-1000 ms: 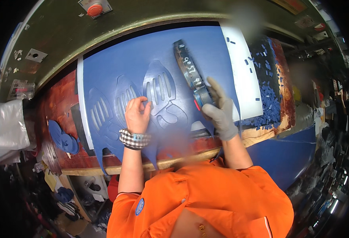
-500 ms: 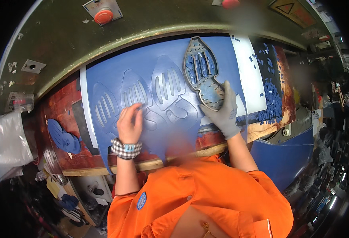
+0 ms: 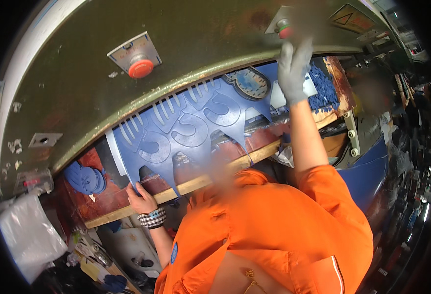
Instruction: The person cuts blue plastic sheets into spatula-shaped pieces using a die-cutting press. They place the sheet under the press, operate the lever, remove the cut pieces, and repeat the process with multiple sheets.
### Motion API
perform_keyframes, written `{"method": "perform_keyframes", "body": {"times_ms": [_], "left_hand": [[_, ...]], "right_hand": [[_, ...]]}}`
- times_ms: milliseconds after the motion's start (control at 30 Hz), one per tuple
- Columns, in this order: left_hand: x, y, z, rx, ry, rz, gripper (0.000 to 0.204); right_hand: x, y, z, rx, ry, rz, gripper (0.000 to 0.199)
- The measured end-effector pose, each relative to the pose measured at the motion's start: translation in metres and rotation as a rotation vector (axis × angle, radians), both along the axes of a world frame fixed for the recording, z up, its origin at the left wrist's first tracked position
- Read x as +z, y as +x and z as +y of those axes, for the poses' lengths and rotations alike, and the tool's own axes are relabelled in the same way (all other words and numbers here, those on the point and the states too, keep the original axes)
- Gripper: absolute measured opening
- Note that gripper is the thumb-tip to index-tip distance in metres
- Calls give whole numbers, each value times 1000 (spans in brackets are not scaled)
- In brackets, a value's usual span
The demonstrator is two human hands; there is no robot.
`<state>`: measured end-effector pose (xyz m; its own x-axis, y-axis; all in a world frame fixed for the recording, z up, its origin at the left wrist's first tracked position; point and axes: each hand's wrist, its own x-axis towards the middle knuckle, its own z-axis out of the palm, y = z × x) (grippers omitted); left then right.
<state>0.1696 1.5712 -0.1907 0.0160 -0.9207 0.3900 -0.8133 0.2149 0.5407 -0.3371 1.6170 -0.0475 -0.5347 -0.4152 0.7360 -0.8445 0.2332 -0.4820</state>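
My bare left hand (image 3: 142,199), with a checkered band at the wrist, is at the table's front edge. Its fingers close on the pointed lower left corner of the blue sheet (image 3: 192,128). Several sole-shaped outlines with long slots are cut into that sheet. My right hand (image 3: 294,71), in a grey glove, is raised with fingers stretched out, just below a push button (image 3: 284,31) on the green machine beam (image 3: 201,29). Whether a fingertip touches the button is unclear. A sole-shaped metal cutting die (image 3: 251,83) lies on the sheet, its far part hidden under the beam.
Cut blue soles (image 3: 84,178) are stacked on the left of the red table (image 3: 142,177). Small blue offcuts (image 3: 323,89) are heaped at its right end. A large red button (image 3: 140,67) sits on the beam. A clear plastic bag (image 3: 29,235) hangs at far left.
My right hand has left the die and risen to the button. My left hand has moved down-left from the sheet's middle to its corner. The view has shifted, and the beam now covers more of the sheet.
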Motion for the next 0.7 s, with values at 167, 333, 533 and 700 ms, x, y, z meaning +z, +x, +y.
{"method": "perform_keyframes", "body": {"times_ms": [167,333,533,700], "left_hand": [[6,-24,-58,55,-37,-48,28],[18,-32,-86,42,-28,-98,29],[22,-28,-82,53,37,-45,34],[14,-28,-83,94,49,-67,44]], "right_hand": [[17,-5,-62,-210,38,152,109],[2,-5,-59,-158,17,121,108],[-38,32,11,-178,149,-154,73],[-79,39,24,117,251,-1124,52]]}}
